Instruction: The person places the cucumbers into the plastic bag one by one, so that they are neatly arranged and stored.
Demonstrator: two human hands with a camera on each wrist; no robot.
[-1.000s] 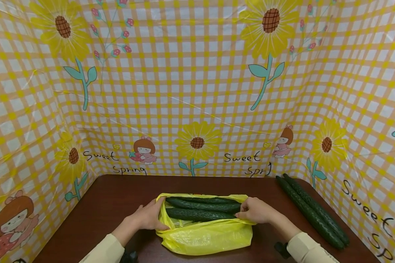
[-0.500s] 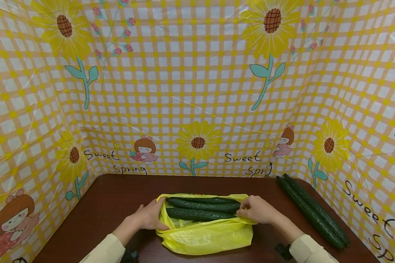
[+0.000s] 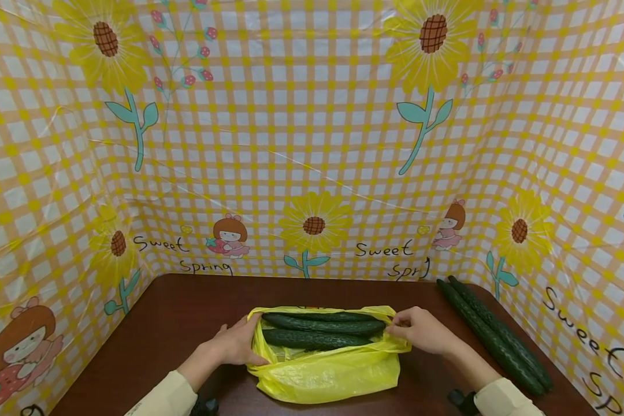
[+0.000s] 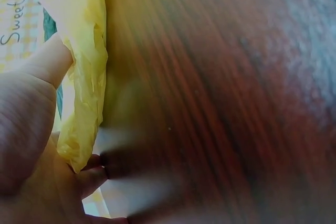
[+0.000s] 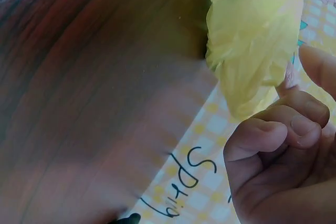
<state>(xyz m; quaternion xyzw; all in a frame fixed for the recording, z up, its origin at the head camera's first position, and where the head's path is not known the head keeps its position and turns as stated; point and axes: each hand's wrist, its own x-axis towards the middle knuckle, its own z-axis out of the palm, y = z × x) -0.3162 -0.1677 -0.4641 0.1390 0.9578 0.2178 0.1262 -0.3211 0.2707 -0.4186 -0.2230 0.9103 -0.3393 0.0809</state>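
Note:
A yellow plastic bag (image 3: 327,378) lies on the table, its mouth facing up. Three dark green cucumbers (image 3: 317,340) rest inside, side by side and lengthwise. My left hand (image 3: 234,344) holds the bag's left end, thumb on the near side and fingers at the far side. In the left wrist view, yellow film (image 4: 86,77) passes between the thumb and the fingers, with fingertips down near the table. My right hand (image 3: 423,330) pinches the rim at the bag's right end, beside the cucumbers' tips. Its fingers (image 5: 262,135) look curled in the right wrist view.
Two more cucumbers (image 3: 494,335) lie together along the right side of the dark brown table (image 3: 187,300). A checked yellow cloth (image 3: 301,162) with flowers forms walls at the back and both sides. Dark wrist devices (image 3: 463,400) show beneath the sleeves.
My right hand has shifted slightly right, away from the cucumbers' ends, drawing the bag's rim with it and uncovering a cucumber tip. The left hand stays in place.

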